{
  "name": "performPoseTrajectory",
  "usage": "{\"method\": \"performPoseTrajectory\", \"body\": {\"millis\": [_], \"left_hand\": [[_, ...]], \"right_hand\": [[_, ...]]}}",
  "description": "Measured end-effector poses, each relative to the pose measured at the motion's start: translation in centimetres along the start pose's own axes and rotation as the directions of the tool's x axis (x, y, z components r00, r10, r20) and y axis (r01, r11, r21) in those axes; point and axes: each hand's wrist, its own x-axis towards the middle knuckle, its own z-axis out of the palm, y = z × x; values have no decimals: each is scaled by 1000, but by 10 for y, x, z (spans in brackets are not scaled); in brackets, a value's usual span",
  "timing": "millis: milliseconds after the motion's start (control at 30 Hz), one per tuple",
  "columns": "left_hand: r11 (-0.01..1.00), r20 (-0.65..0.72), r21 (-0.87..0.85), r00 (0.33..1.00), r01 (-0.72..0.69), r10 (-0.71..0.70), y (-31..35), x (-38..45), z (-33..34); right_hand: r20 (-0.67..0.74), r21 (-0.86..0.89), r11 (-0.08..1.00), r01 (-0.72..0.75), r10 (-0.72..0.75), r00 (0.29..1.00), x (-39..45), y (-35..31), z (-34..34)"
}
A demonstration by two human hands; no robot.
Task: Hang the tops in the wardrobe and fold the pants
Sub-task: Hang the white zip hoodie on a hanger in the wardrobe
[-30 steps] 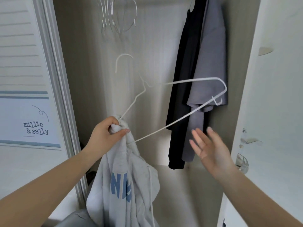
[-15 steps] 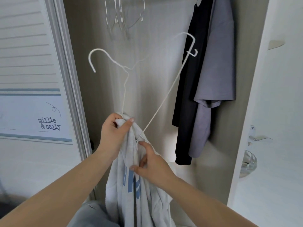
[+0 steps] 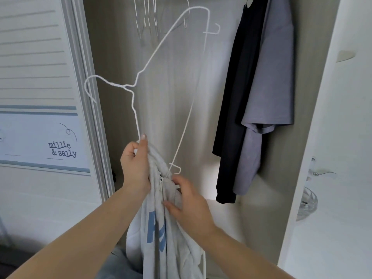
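While clutching a bunched shoulder of the pale grey zip-up top [image 3: 161, 228] together with one end of the white wire hanger [image 3: 161, 51], left hand [image 3: 135, 166] fisted tight, thumb up along the wire. Just beside it, right hand [image 3: 189, 204] laid on the top's front by the zipper, fingers spread and fairly straight, pressing cloth rather than pinching. Top drooping from both hands in front of the open wardrobe [image 3: 173, 109], blue print showing between the forearms. Hanger tilted on end: hook out to the left, one arm and the long bar rising high, lower bar end disappearing into the top's neck near the right fingers. Farther in, at the right, a black top [image 3: 237, 97] and a grey T-shirt [image 3: 275, 77] hung touching side by side. Up top, spare hangers [image 3: 147, 17] in a blurred cluster. Off left, a white panel [image 3: 40, 137] lettered "millie & sally".
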Motion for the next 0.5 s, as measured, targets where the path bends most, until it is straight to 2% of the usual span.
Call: {"method": "performPoseTrajectory", "body": {"millis": [100, 167, 267, 333, 400, 500], "left_hand": [[1000, 23, 23, 1000, -14, 14, 1, 5, -4], [998, 44, 65, 999, -20, 17, 1, 9, -10], [978, 87, 185, 993, -93, 78, 1, 17, -20], [960, 160, 238, 981, -147, 111, 2, 20, -28], [919, 279, 325, 951, -223, 132, 5, 22, -34], [864, 437, 382, 888, -329, 145, 13, 23, -46]], "right_hand": [[12, 80, 993, -82, 82, 997, -12, 3, 6], [159, 146, 978, -150, 127, 979, -13, 7, 6], [418, 202, 954, -220, 119, 900, -11, 14, -6], [497, 252, 934, -253, 99, 862, -8, 16, -15], [486, 288, 919, -268, 101, 868, -2, 17, -26], [343, 267, 932, -246, 147, 928, 11, 21, -47]]}}
